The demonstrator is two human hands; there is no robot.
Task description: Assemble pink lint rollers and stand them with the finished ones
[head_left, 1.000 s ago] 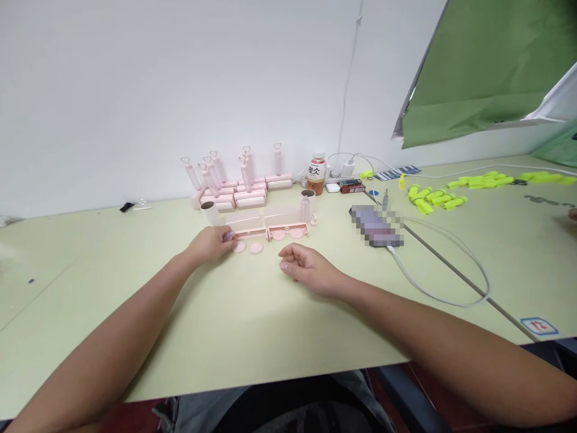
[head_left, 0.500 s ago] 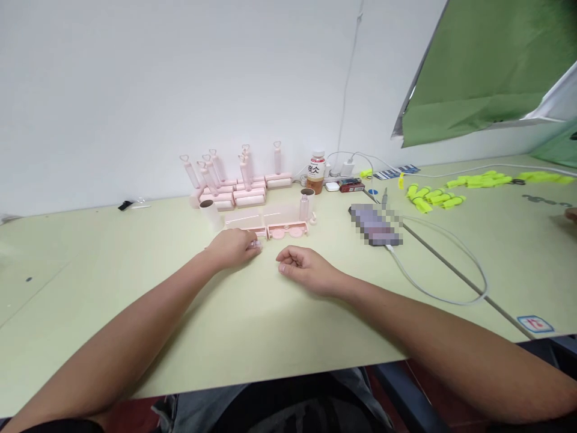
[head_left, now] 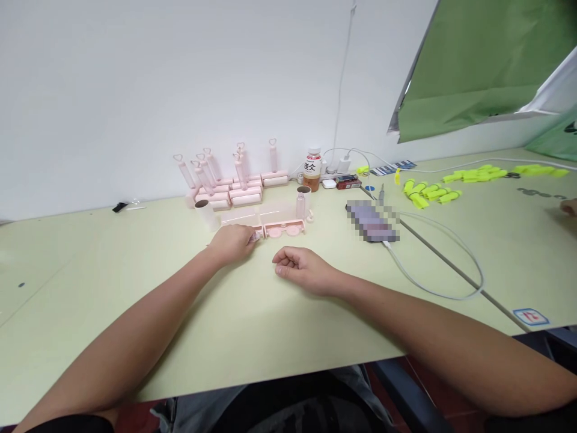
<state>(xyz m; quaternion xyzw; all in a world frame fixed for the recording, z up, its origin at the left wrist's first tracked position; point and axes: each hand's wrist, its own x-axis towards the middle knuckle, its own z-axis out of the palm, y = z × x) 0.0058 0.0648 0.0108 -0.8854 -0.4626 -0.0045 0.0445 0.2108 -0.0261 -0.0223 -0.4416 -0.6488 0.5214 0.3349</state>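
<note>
My left hand [head_left: 232, 243] is closed, with fingertips and thumb pinching a small clear piece [head_left: 256, 236] at the left part of an opened pink case. That part is mostly behind my fingers. The right part of the pink case [head_left: 285, 230] shows round loop-like shapes along its front. Behind it stands a clear pinkish tube [head_left: 301, 206] beside a cardboard-cored roll [head_left: 308, 195]. Another upright roll [head_left: 205, 211] is behind my left hand. My right hand [head_left: 304, 269] rests on the table, fingers loosely curled and thumb apart, with nothing visible in it.
Pink cylinders [head_left: 246, 197] and upright tubes with heart-shaped loops [head_left: 240, 171] stand by the wall. Rightward are a labelled bottle [head_left: 312, 171], a phone [head_left: 372, 221] on a white cable [head_left: 480, 273], and yellow-green pieces [head_left: 430, 192]. Another person's hand [head_left: 568, 207] is at the right edge.
My left hand has moved slightly forward and right, bringing the clear piece up to the pink case. My right hand has barely moved. The view has shifted a little.
</note>
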